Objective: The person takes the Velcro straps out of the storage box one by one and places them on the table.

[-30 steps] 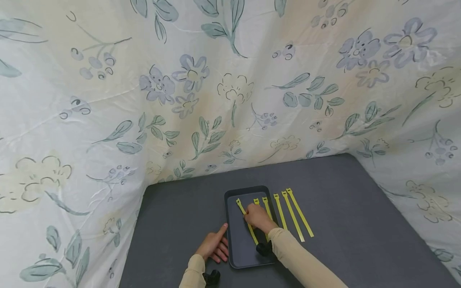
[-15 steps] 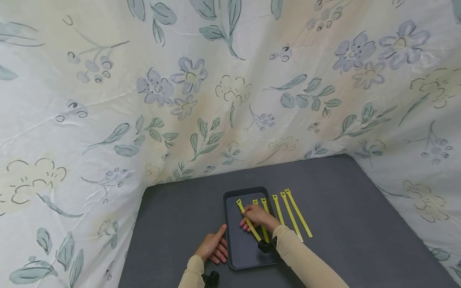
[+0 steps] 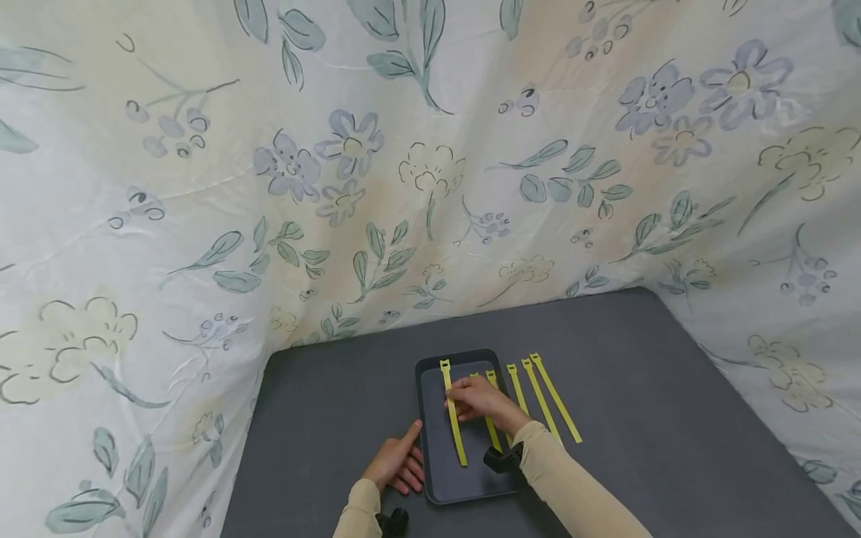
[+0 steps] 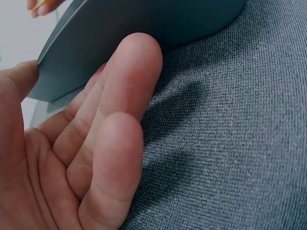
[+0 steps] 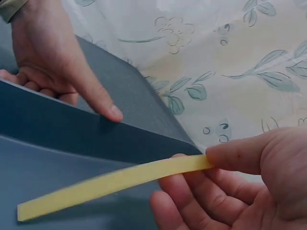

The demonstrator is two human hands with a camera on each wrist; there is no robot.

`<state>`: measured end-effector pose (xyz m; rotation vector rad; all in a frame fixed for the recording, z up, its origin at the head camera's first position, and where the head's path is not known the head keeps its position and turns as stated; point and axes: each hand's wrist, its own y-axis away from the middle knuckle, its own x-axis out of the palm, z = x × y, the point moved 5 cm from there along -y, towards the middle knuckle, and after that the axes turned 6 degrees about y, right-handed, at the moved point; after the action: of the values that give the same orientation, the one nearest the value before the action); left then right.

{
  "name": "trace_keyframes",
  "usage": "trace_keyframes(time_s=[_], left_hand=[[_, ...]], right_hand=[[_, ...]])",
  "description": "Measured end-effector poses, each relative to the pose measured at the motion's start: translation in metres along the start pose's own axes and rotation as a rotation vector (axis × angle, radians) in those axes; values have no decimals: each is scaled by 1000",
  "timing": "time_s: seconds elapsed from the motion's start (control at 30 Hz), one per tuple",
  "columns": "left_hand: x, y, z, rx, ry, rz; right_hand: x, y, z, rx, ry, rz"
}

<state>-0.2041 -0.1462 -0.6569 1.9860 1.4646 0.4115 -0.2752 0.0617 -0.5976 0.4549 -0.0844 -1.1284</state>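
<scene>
My right hand [image 3: 476, 396] pinches a yellow cable tie [image 3: 455, 433] with a slotted head between thumb and fingers. It is held over the dark rectangular tray [image 3: 445, 482], its slotted head toward the far end. In the right wrist view the tail of the cable tie [image 5: 105, 184] slants down over the tray floor. Other yellow cable ties [image 3: 493, 433] lie in the tray, partly hidden by my right hand and wrist. My left hand [image 3: 395, 462] is beside the tray, fingers extended; in the left wrist view its thumb [image 4: 26, 76] touches the tray's outer wall.
To the right of the tray, three more yellow cable ties [image 3: 557, 397] lie side by side on the dark grey table [image 3: 659, 418]. A floral cloth [image 3: 430, 179] hangs behind the table and along its sides. Each wrist wears a black camera.
My right hand has lifted the cable tie and turned it from a slant to nearly straight along the tray, its tail swinging left. The left hand stays at the tray's side.
</scene>
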Motion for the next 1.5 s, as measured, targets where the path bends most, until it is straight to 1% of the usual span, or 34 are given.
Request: trace_keyframes(time_s=[0.13, 0.27, 0.43, 0.73, 1.0, 1.13, 1.37, 1.5], left_hand=[[0, 0, 0, -9, 9, 4], [-1, -1, 1, -19, 14, 6], [-1, -1, 1, -14, 6, 4], [-1, -1, 0, -13, 12, 3], [-1, -1, 1, -6, 11, 4], [1, 0, 2, -4, 8, 0], [3, 3, 3, 0, 17, -1], [4, 4, 3, 3, 21, -5]], right_hand=[[-3, 2, 4, -19, -5, -21], [-6, 3, 7, -22, -39, -43], [-8, 4, 14, -23, -76, -61], [-15, 7, 22, -89, -98, -84], [-24, 9, 27, -86, -139, -124], [-27, 10, 27, -88, -133, -128], [-33, 12, 28, -105, -170, -136], [-37, 13, 30, -104, -173, -148]])
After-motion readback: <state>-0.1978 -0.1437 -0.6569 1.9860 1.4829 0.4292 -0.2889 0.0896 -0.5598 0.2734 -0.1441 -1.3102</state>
